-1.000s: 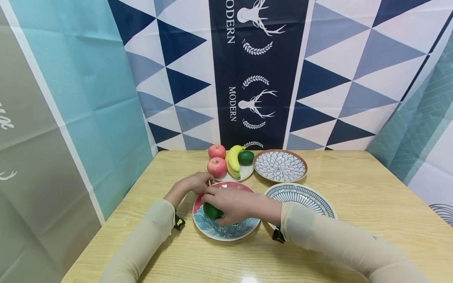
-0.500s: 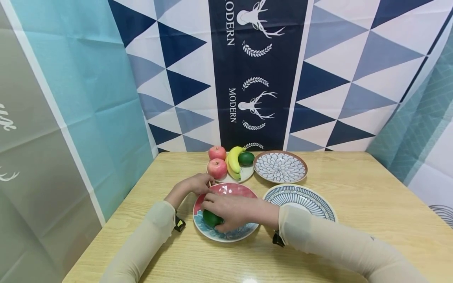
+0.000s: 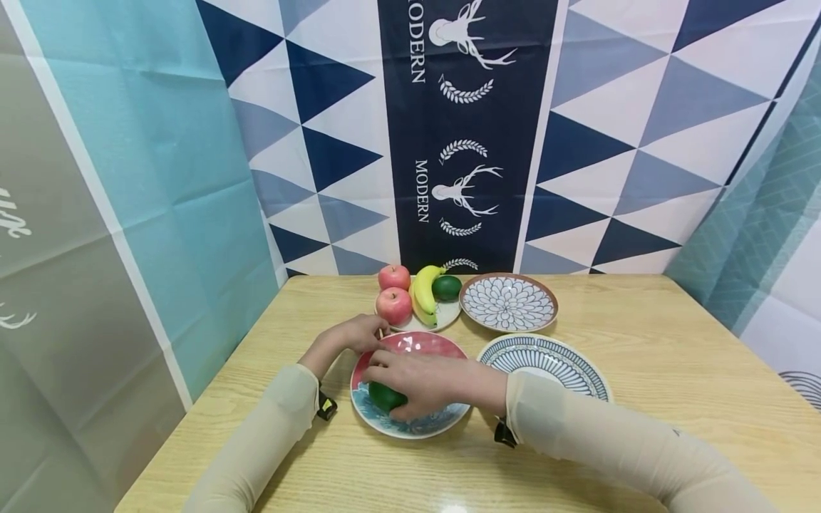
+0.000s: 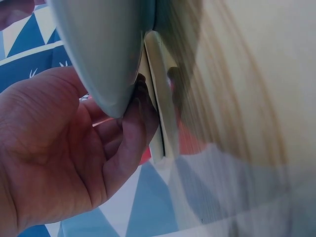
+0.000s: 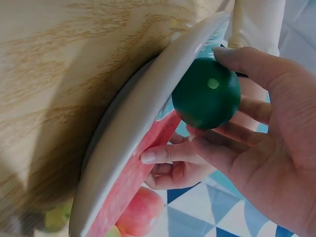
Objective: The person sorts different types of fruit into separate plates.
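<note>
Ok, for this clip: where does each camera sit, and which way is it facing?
Head: above the table, looking forward and down; both sleeved arms show.
Left wrist: beside the left hand, facing the red and blue plate rim.
Right wrist: beside the right hand, facing the green fruit it grips.
Both wrist views share that plate.

The counter (image 3: 641, 370) is pale wood-grain laminate with a faint sheen. The plate (image 3: 442, 420) looks like glazed ceramic, glossy, its underside plain and smooth in the wrist views. On it, the lime (image 5: 206, 94) is smooth, dull green, plastic-looking. Behind the counter hangs creased, matt printed cloth (image 3: 462, 128). The sleeves (image 3: 596, 434) are thin beige fabric.
</note>
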Action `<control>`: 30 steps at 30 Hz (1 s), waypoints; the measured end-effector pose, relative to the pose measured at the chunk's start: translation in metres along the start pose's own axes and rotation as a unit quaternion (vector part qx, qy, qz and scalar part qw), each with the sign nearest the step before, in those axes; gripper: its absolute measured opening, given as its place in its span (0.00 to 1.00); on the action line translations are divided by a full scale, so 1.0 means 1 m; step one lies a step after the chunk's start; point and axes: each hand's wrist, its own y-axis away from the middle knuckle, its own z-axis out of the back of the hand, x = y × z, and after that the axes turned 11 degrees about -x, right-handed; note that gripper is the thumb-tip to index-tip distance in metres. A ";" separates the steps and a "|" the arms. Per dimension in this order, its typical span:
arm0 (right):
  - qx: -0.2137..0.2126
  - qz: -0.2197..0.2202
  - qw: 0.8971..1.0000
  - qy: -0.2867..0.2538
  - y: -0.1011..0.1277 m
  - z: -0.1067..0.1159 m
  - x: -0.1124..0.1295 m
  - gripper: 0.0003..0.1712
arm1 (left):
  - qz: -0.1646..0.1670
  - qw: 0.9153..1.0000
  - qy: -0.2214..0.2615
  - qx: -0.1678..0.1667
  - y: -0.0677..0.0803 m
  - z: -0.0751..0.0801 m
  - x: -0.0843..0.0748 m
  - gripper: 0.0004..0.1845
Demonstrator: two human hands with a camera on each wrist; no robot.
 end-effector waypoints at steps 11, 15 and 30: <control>0.004 -0.014 1.000 -0.018 0.002 0.005 -0.003 0.41 | 0.004 1.000 0.001 -0.002 0.000 0.000 -0.001 0.07; 0.001 -0.017 1.000 -0.015 0.004 0.009 -0.004 0.42 | -0.002 1.000 0.003 -0.001 0.000 0.000 0.000 0.07; -0.055 -0.004 0.998 -0.016 0.011 0.032 -0.027 0.39 | -0.020 1.000 -0.012 -0.005 -0.004 0.001 0.003 0.14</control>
